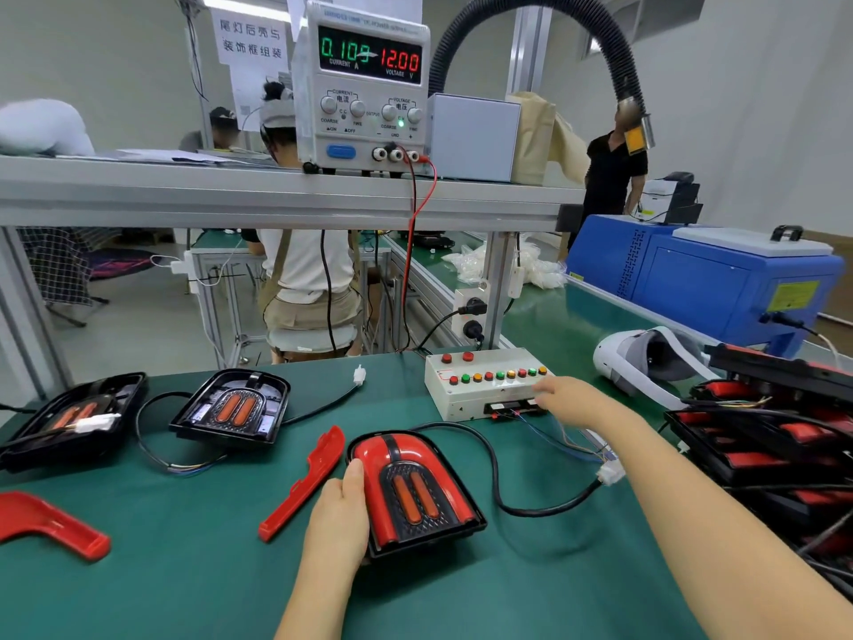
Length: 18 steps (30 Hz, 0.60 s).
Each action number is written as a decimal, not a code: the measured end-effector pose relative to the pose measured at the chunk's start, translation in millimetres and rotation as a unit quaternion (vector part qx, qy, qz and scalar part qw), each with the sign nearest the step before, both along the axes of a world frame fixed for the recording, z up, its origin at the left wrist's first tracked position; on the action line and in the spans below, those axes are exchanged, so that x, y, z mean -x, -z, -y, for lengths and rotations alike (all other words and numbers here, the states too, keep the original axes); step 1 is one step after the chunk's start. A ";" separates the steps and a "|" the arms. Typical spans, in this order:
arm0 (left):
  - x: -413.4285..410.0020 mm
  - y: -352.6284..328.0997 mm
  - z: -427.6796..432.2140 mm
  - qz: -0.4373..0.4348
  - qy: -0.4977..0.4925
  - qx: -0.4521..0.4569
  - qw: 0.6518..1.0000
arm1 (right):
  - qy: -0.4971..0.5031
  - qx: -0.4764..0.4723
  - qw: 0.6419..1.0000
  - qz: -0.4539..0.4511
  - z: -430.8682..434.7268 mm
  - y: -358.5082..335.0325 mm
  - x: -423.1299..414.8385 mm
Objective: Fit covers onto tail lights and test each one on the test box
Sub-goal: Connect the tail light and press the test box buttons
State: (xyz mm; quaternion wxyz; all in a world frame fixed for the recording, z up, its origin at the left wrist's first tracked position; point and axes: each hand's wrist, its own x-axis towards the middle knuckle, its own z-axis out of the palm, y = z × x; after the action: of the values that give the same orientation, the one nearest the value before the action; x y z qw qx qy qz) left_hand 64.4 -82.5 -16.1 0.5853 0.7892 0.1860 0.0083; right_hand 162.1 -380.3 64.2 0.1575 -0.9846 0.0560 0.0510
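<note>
The left hand (341,510) holds the covered tail light (415,491) still on the desk (184,570), likely so it won't slide, while the right hand (565,399) touches the test box (480,390) front, and I cannot tell if it grips anything.

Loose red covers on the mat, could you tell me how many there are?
2: one cover at the far left, one beside the left hand. The stack on the right may hide more.

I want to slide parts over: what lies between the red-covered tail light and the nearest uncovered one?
A loose red cover piece lies there on the green mat, as the head view shows.
</note>
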 end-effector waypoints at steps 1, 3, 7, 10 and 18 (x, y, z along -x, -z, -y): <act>1.6 -1.5 1.2 0.009 -0.004 -0.002 1.000 | -0.013 -0.003 1.000 -0.004 2.0 -6.6 9.9; 5.6 -5.3 -0.1 0.017 0.003 -0.013 1.000 | -0.038 -0.012 0.999 -0.027 6.5 -19.7 36.9; 7.6 -6.3 -0.4 0.018 0.007 -0.029 0.999 | -0.080 -0.129 0.979 -0.136 18.4 -33.2 97.9; 9.2 -8.4 -0.7 0.042 0.001 -0.072 0.997 | -0.092 -0.068 0.980 -0.165 26.8 -19.4 117.9; 27.1 -34.4 6.5 0.185 -0.041 -0.352 0.917 | -0.158 0.029 0.984 0.075 -9.7 24.9 119.7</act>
State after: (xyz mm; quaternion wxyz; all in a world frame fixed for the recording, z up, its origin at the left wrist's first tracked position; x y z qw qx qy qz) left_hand 37.3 -89.0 18.3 0.2929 0.9203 0.0911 0.2430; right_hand 42.4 -370.6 39.3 0.1223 -0.9863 -0.1108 -0.0001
